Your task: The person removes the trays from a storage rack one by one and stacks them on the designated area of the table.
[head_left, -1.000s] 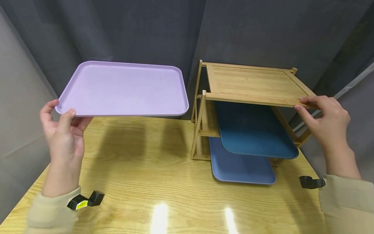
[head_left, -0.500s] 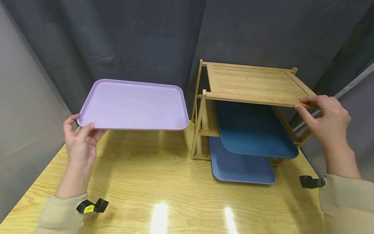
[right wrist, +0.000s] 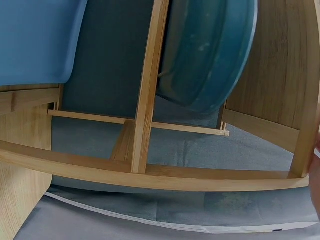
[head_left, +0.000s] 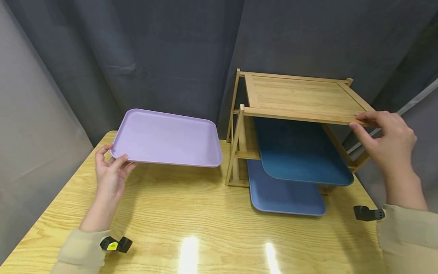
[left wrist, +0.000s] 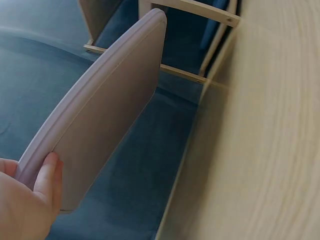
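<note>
A lilac tray is held by its near left corner in the left hand, thumb on the rim, fingers curled beneath. The tray is carried level, just above the bench, its right edge near the bamboo rack but apart from it. In the left wrist view the tray's pale underside is seen, with a fingertip pressed against its edge.

The front right corner of the rack's top shelf is pinched by the right hand, thumb below the edge, fingers laid on top. A teal tray is seated on the middle level, its front end jutting out past the frame. A blue tray lies on the lowest level, likewise protruding onto the bench.

A small black device with a yellow label is worn at the left cuff; its writing is too small to be read. No other lettering is visible. Dark grey curtains hang behind.
</note>
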